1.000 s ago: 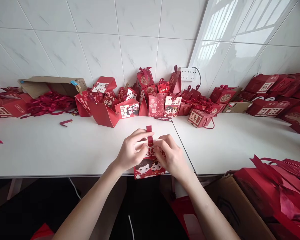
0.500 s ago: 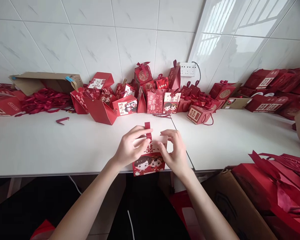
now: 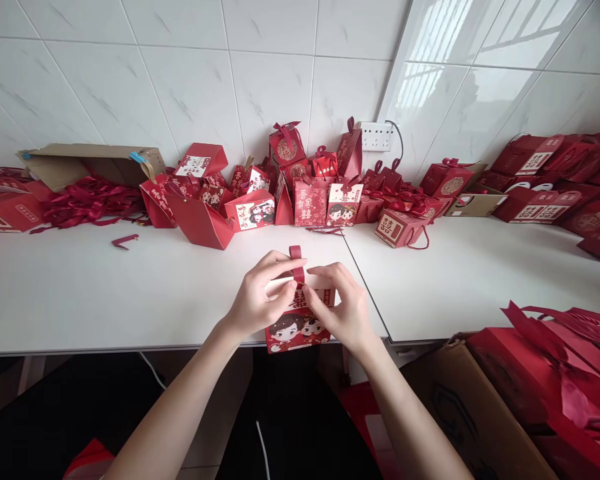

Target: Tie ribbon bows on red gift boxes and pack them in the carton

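A red and white gift box printed with two cartoon faces stands at the table's front edge, directly before me. A dark red ribbon loop rises from its top. My left hand pinches the box top at the foot of the ribbon, thumb in front and fingers behind. From the other side, my right hand grips the same top edge between thumb and fingers, close to the left thumb. The fingers hide part of the flap and of the printed characters.
Several finished-looking red boxes line the white tiled wall. An open cardboard box lies behind a ribbon heap at left. A power strip hangs on the wall. A carton of red boxes stands at lower right.
My right hand has slid left along the top edge toward the ribbon, and the top flap has tipped. My left hand has barely moved. At far right, another person's arm has drawn back.
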`<state>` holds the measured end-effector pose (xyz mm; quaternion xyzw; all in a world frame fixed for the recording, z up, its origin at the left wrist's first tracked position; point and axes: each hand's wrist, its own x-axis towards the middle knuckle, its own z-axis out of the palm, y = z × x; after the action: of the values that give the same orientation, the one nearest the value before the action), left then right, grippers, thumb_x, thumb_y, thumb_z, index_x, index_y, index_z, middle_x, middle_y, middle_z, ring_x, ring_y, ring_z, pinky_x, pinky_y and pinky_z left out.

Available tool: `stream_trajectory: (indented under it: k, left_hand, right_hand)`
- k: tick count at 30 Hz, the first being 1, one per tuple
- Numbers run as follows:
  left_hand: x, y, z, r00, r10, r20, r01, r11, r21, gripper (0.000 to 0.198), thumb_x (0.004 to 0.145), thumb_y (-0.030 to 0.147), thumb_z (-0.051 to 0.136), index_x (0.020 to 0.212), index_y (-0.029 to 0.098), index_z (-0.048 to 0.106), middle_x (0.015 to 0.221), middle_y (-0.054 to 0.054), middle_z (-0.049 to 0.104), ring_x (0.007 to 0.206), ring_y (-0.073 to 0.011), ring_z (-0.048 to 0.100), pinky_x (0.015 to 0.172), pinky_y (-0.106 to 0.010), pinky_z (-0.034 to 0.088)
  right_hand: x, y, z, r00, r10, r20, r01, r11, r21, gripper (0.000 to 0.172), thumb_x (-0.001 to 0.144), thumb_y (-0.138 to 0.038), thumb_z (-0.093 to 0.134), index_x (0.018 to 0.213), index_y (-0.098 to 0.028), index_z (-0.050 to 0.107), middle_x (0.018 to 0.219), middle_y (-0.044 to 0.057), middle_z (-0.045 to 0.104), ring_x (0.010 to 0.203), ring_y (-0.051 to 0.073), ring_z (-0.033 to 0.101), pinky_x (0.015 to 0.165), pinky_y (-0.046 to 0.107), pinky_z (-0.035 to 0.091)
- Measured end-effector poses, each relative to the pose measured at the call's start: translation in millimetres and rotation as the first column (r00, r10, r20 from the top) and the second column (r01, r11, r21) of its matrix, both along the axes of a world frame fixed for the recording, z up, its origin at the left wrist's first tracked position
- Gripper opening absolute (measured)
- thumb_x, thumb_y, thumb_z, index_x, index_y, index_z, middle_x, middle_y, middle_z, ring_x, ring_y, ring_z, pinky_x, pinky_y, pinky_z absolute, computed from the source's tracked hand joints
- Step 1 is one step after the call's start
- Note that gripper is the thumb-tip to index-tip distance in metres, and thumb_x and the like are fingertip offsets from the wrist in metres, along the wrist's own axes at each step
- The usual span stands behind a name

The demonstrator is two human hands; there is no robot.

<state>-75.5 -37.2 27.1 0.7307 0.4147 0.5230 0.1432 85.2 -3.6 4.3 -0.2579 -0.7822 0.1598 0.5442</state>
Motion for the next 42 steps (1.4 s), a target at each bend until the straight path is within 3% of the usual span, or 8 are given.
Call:
stream_trajectory:
  k: [10, 17, 20, 23, 27, 30, 38, 42]
  left_hand:
    - [0.2, 1.7, -4.9, 0.999, 0.045, -0.029, -0.042, 0.995, 0.088, 0.031, 0.085, 0.018, 0.052, 0.115, 0.020, 0.063, 0.091, -0.005, 0.060, 0.085, -0.0139, 0.058, 0.072, -0.023, 0.052]
    - [3.2, 1.9, -9.3, 0.985, 0.009, 0.172, 0.003, 0.998, -0.069, 0.048, 0.084, 0.022, 0.056, 0.131, 0.020, 0.046, 0.083, -0.001, 0.061, 0.078, -0.0125, 0.061, 0.067, -0.022, 0.053]
    - [1.9, 2.0, -12.5, 0.961, 0.033, 0.275, 0.009, 0.989, -0.149, 0.058, 0.082, 0.027, 0.059, 0.136, 0.020, 0.037, 0.085, -0.003, 0.064, 0.083, -0.0150, 0.063, 0.067, -0.024, 0.054]
    - [-6.9, -0.6, -26.1, 0.953, 0.041, 0.299, 0.016, 0.983, -0.185, 0.064, 0.082, 0.034, 0.060, 0.137, 0.021, 0.031, 0.103, -0.009, 0.063, 0.096, -0.0195, 0.063, 0.076, -0.030, 0.054]
    - [-15.2, -12.2, -53.1, 0.976, 0.001, 0.216, 0.063, 0.955, -0.291, 0.079, 0.076, 0.041, 0.066, 0.140, 0.023, 0.023, 0.128, -0.014, 0.052, 0.115, -0.0265, 0.055, 0.093, -0.038, 0.049]
    - [-2.8, -22.9, -61.4, 0.973, 0.006, 0.229, 0.085, 0.919, -0.384, 0.065, 0.077, 0.041, 0.065, 0.131, 0.022, 0.034, 0.121, -0.012, 0.057, 0.109, -0.0257, 0.059, 0.089, -0.037, 0.052]
    - [47.0, -32.4, -33.7, 0.997, 0.023, 0.069, -0.035, 0.983, 0.181, 0.065, 0.062, 0.030, 0.078, 0.117, 0.023, 0.045, 0.113, -0.010, 0.056, 0.109, -0.0270, 0.056, 0.091, -0.041, 0.049]
    - [63.2, -25.1, -19.6, 0.912, -0.018, 0.409, 0.097, 0.980, -0.173, 0.063, 0.068, 0.052, 0.070, 0.115, 0.024, 0.038, 0.099, -0.005, 0.060, 0.083, -0.0196, 0.064, 0.068, -0.032, 0.055]
  right_hand:
    - [-2.4, 0.6, 4.1, 0.997, 0.070, -0.037, -0.075, 0.988, -0.135, 0.007, 0.089, -0.021, 0.051, 0.083, -0.020, 0.055, 0.078, 0.001, 0.058, 0.070, 0.014, 0.055, 0.064, 0.026, 0.046]
    - [-2.3, 0.7, 8.6, 0.993, 0.116, -0.013, -0.116, 0.964, -0.241, 0.015, 0.089, -0.026, 0.048, 0.076, -0.019, 0.051, 0.077, 0.001, 0.057, 0.069, 0.014, 0.055, 0.065, 0.026, 0.045]
    - [0.4, 0.2, 5.1, 0.984, 0.178, -0.002, -0.172, 0.951, -0.258, 0.012, 0.088, -0.025, 0.050, 0.097, -0.019, 0.053, 0.087, 0.003, 0.061, 0.078, 0.015, 0.059, 0.071, 0.028, 0.048]
    - [5.5, 0.1, -1.6, 0.986, 0.166, -0.018, -0.164, 0.944, -0.285, 0.046, 0.084, -0.025, 0.055, 0.127, -0.020, 0.038, 0.087, 0.001, 0.061, 0.067, 0.013, 0.058, 0.063, 0.027, 0.049]
    - [16.1, 2.9, -10.6, 0.946, 0.011, -0.325, -0.161, 0.884, -0.440, 0.024, 0.082, -0.033, 0.058, 0.100, -0.022, 0.046, 0.079, -0.001, 0.059, 0.058, 0.012, 0.055, 0.052, 0.023, 0.047]
    - [23.4, 2.4, -17.5, 0.757, -0.089, -0.648, -0.323, 0.811, -0.489, 0.029, 0.077, -0.036, 0.065, 0.091, -0.024, 0.042, 0.078, -0.003, 0.060, 0.063, 0.012, 0.058, 0.057, 0.024, 0.050]
    - [42.6, -20.0, -36.1, 0.560, -0.209, -0.802, -0.474, 0.713, -0.517, 0.051, 0.065, -0.043, 0.072, 0.108, -0.025, 0.051, 0.101, 0.006, 0.068, 0.087, 0.023, 0.067, 0.072, 0.039, 0.055]
    - [61.6, -43.0, -22.9, 0.570, -0.278, -0.773, -0.456, 0.676, -0.579, 0.037, 0.061, -0.044, 0.076, 0.084, -0.019, 0.062, 0.078, 0.003, 0.070, 0.066, 0.019, 0.067, 0.059, 0.030, 0.058]
